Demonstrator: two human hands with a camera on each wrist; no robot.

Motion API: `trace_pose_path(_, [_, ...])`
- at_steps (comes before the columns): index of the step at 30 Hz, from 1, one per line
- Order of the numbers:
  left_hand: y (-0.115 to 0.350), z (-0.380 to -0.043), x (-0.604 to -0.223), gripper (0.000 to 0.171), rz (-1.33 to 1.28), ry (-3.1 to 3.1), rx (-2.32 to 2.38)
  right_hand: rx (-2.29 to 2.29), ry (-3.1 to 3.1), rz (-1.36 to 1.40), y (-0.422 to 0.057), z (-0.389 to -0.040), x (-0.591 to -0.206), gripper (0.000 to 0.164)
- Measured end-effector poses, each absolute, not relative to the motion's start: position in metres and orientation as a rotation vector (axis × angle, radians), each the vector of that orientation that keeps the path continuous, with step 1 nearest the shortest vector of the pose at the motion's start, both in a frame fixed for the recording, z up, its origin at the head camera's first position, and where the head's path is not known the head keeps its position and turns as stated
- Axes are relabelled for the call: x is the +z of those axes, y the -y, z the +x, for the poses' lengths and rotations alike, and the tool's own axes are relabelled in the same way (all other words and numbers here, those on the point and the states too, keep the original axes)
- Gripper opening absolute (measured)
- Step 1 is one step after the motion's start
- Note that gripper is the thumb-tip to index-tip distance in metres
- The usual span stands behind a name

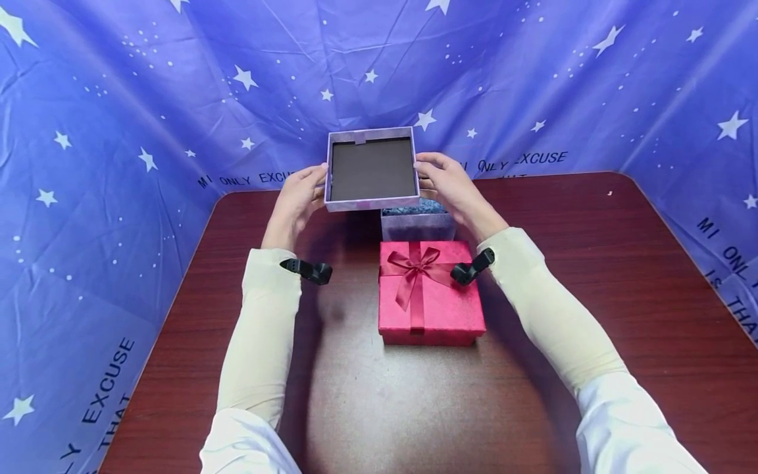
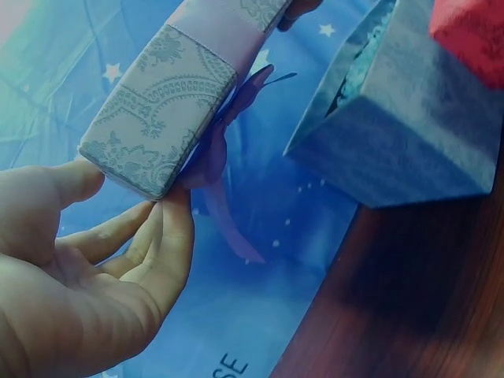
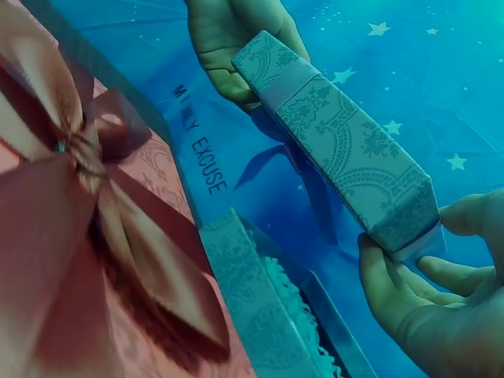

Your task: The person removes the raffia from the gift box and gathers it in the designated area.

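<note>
Between both hands a lilac patterned box lid is held up, its dark inside facing the head camera. My left hand pinches the lid's left edge, with thumb and fingertips at a corner in the left wrist view. At the opposite side my right hand grips the edge between thumb and fingers. A ribbon bow hangs from the lid's outer face. Below and behind the lid stands the open lilac box, with blue shredded filler inside; the lid and right hand partly cover it.
A red gift box with a ribbon bow stands closed in front of the lilac box on the brown table. A blue star-printed cloth hangs behind and at both sides. A small white scrap lies at the back right.
</note>
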State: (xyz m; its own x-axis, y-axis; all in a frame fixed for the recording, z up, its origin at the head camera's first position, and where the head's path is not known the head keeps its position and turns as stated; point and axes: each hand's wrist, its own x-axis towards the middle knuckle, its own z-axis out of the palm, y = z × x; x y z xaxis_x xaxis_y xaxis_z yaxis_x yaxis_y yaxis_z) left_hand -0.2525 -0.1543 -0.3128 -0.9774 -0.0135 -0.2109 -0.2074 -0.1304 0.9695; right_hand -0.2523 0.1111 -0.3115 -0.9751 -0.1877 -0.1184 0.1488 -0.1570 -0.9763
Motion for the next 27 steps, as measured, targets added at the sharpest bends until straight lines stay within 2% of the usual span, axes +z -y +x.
trace_pose_path(12, [0.191,-0.251,-0.321,0.044,-0.299,-1.993,2.255,-2.049,-1.892,-0.138,-0.080,-0.257,-0.312,0.053])
trace_pose_path(27, [0.227,-0.250,-0.340,0.046,-0.363,-2.023,2.232,-1.959,-1.873,-0.097,-0.037,-0.269,-0.318,0.054])
